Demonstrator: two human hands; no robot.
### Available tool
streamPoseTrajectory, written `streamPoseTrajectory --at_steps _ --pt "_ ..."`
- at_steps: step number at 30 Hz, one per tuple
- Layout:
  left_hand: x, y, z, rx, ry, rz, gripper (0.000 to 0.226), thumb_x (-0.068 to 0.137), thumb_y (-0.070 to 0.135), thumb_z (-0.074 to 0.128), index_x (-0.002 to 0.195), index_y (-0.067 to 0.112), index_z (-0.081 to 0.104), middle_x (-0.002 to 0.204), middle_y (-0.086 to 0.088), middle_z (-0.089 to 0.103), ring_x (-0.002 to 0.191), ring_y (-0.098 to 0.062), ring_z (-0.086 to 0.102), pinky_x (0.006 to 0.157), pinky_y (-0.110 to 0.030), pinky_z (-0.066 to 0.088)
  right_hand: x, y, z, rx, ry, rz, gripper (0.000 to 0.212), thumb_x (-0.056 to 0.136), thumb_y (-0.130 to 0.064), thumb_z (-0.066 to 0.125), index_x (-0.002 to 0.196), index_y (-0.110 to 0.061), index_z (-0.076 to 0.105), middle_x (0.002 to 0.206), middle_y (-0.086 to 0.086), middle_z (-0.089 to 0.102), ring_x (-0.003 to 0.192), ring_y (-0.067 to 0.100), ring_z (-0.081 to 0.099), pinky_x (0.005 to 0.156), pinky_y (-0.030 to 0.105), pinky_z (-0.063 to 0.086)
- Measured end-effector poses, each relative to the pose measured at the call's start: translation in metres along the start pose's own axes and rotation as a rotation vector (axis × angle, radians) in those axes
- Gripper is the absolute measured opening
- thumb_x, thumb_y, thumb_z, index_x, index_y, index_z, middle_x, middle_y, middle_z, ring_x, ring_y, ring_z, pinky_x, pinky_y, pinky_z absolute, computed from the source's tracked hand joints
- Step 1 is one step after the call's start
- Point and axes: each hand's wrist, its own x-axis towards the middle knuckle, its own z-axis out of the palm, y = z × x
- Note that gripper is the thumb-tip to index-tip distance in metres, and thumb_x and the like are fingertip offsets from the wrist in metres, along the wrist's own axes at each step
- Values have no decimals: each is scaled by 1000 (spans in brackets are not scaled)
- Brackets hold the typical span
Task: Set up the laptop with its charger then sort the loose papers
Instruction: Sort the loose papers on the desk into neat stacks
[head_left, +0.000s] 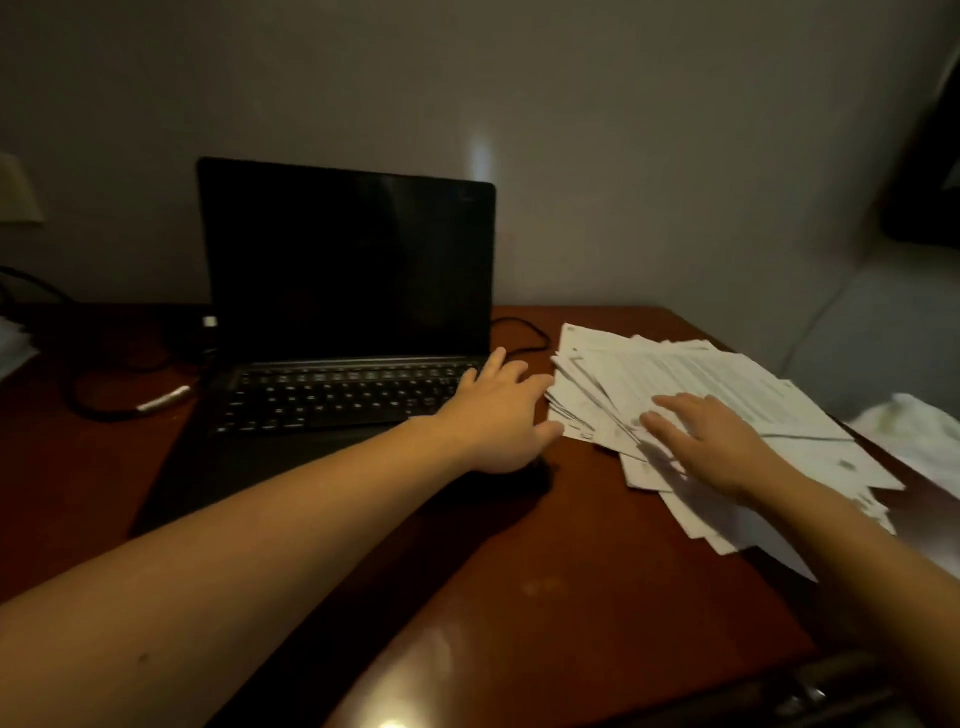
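White papers (727, 379) lie in a messy heap, so the left hand (498, 415) and right hand (722, 447), fingers (675, 402) flat and holding nothing, should push its edges together gently.

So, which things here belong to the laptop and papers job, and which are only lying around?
For the job: laptop, black cable left of it, loose papers, touched by left hand and right hand.
Just lying about: white crumpled thing at the right edge of the desk, pale stack at far left.
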Motion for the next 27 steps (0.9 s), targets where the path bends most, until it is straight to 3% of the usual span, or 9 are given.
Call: streamPoseTrajectory --at_steps 5,9,12,15,17,19,21,23,27 --pt "36 42 17 -25 -45 116 58 105 46 37 157 22 28 164 -8 21 153 -29 3 122 -46 13 2 50 13 -68 40 100 64 99 -63 23 152 -29 37 159 -2 37 145 25 33 119 60 21" --pt "62 65 33 -144 -147 59 56 104 46 43 151 16 38 156 -11 36 143 -29 31 114 -42 31 10 54 21 -49 78 124 57 102 -60 19 148 -33 40 155 -3 42 143 24 36 119 59 20" --pt "77 81 38 -420 -41 -45 62 103 40 50 156 16 29 160 -7 33 144 -25 35 112 -33 32 8 55 21 -38 149 107 44 103 -51 15 116 -35 53 125 -2 61 115 23 51 105 50 40" --pt "97 89 32 -946 120 -284 65 97 31 61 155 21 32 156 -5 40 139 -27 42 112 -37 36 6 55 22 -67 195 133 38 104 -47 17 100 -34 53 115 -6 61 105 21 48 91 43 40" --pt "106 92 26 -1264 188 -473 63 92 26 67 149 18 40 130 -5 58 116 -25 57 103 -39 45 6 54 22 -95 240 136 38 104 -46 19 97 -33 55 117 -6 62 102 19 46 87 40 36" --pt "114 90 24 -1420 220 -581 44 91 19 69 131 12 53 92 0 57 88 -18 60 90 -36 54 5 53 22 -101 269 127 36 104 -44 22 93 -33 54 117 -5 61 99 18 44 85 40 35" --pt "119 88 26 -1476 201 -592 28 90 13 69 113 4 58 84 -3 60 74 -19 64 71 -33 57 4 53 22 -89 280 130 33 104 -42 25 92 -32 54 117 -4 61 98 17 42 86 39 35" --pt "123 90 31 -1486 140 -584 25 87 12 70 109 1 63 90 -9 69 68 -24 67 66 -35 58 5 54 23 -96 282 119 33 104 -40 26 93 -30 55 118 -3 60 97 17 42 85 39 35" --pt "131 97 32 -1235 122 -495 14 91 16 70 86 21 58 91 1 64 76 -17 62 61 -31 53 8 57 25 -60 278 115 36 104 -39 27 99 -28 61 124 -2 58 107 19 44 90 40 33"
